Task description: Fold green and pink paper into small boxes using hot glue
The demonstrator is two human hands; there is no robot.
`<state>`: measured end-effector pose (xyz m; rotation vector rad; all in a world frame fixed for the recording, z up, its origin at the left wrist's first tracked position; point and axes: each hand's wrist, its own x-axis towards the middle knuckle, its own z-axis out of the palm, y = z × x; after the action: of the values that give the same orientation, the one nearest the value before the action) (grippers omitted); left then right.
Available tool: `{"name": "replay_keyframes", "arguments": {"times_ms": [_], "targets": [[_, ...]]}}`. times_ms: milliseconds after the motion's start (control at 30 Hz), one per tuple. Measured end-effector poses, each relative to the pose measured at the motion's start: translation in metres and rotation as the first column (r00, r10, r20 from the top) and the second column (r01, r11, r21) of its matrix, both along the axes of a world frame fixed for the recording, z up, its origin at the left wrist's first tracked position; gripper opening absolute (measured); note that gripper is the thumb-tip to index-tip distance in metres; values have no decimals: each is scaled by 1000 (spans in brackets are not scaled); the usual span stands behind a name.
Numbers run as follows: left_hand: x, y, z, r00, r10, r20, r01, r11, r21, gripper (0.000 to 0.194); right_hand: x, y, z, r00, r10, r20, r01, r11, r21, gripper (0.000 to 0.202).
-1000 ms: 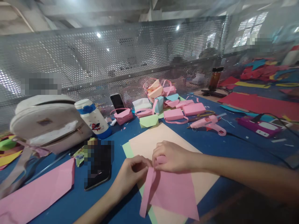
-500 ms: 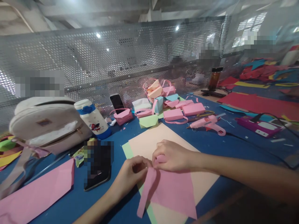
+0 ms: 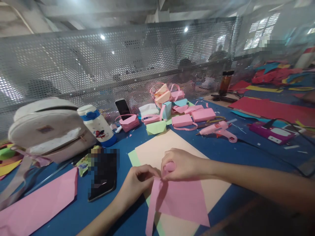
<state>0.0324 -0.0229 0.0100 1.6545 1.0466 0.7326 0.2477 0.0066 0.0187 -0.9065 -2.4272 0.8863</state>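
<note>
Narrow pink paper strip [image 3: 152, 208], in the head view, runs down over the left edge of a pink paper sheet [image 3: 187, 200]. The left hand [image 3: 134, 180] has its fingertip grip closed on its top; the right hand [image 3: 180, 162] curls around pink paper, seemingly the same strip. Best to pinch lightly, keeping edges aligned. The blue surface [image 3: 133, 216] carries a pink plastic glue gun [image 3: 219, 130]; a grey perforated metal partition [image 3: 98, 75] stands behind.

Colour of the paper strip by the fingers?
The paper strip is pink; see the head view.

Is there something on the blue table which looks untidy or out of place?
Slightly untidy: small pale scraps lie loose near the purple box, and the pink glue gun lies directly on the blue table, with no stand visible.
</note>
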Motion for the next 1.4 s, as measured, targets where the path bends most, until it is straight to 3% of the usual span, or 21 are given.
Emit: {"name": "replay_keyframes", "arguments": {"times_ms": [100, 233, 467, 700, 1000, 1400], "targets": [[-1, 1, -1, 997, -1, -74, 2, 1000, 11, 14, -1, 0, -1, 1000, 1, 17, -2, 998, 59, 8], [-1, 0, -2, 999, -4, -53, 4, 1000, 7, 10, -5, -2, -5, 1000, 12, 26, -15, 992, 128, 11], [-3, 1, -3, 998, -59, 19, 59, 998, -7, 14, -5, -4, -3, 1000, 23, -12, -23, 998, 65, 10], [-6, 3, -3, 979, -43, -197, 71, 988, 141, 10, -5, -2, -5, 1000, 15, 10, -16, 994, 106, 12], [-2, 2, 1, 994, -67, 81, 69, 997, -28, 19, -1, -1, 1, 999, -8, -46, 9, 1000, 23, 5], [-3, 4, 4, 982, -131, -136, 141, 988, 64, 15, 1, 2, 2, 999, 33, 21, -34, 997, 69, 6]]}}
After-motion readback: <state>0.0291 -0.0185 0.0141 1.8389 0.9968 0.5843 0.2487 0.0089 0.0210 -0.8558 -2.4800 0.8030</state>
